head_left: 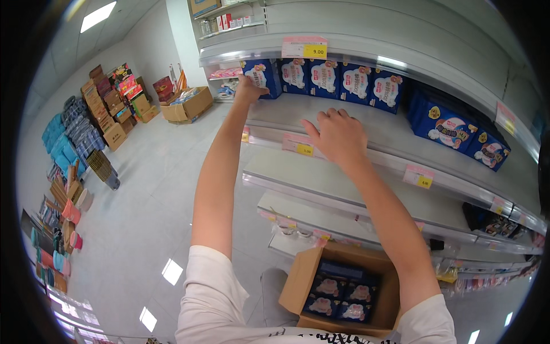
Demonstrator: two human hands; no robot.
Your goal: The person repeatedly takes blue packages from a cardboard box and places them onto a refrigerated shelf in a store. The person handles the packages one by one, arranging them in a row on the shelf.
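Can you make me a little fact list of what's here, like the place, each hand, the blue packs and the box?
Place: room with a white store shelf
Left hand: touching the leftmost blue pack
Right hand: near the shelf's front edge, no pack seen in it
Row: five blue packs, side by side
More packs: a blue group farther right
Box: open brown carton below, blue packs inside
Background: piled boxes at the far left

- Head view: left of two head-worn fisheyes, upright.
- Direction: forward and down over the forearms [216,178], toward shelving [321,179].
- Range: open carton [299,280] close below; left hand [250,90] and right hand [342,136] farther; stacked boxes [109,114] distant.
- Field: wide, straight edges bent toward the rim.
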